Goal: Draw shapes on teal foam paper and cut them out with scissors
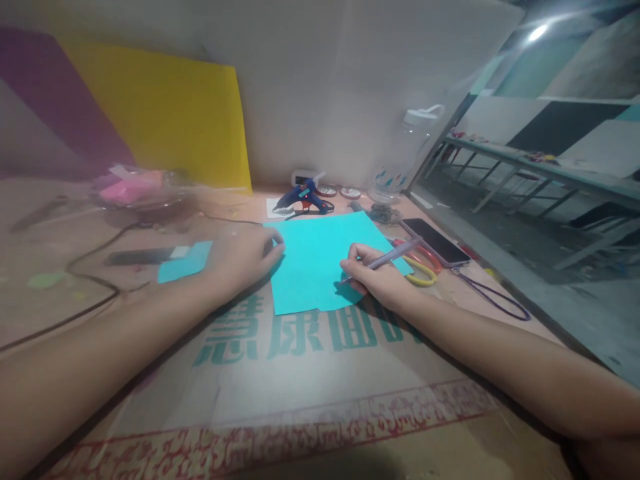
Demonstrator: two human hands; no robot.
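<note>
A turquoise sheet of paper [310, 260] lies flat in front of me, with a notch in its lower edge. My right hand [373, 270] is closed around a pen [395, 255], its tip at the lower right part of the sheet. At the sheet's left edge rests my left hand [250, 253], slightly blurred, palm down, with thumb and forefinger apart and nothing held. A smaller turquoise piece [186, 262] lies left of that hand, beside a dark, blurred, bar-like tool [140, 257].
Behind the sheet stands a blue glue gun [305, 199]. Scissors with red and yellow handles [420, 270], a phone [435, 241] and a clear bottle [403, 153] are to the right. On the left are a clear bowl with pink pieces [133, 190] and a dark cord [95, 280].
</note>
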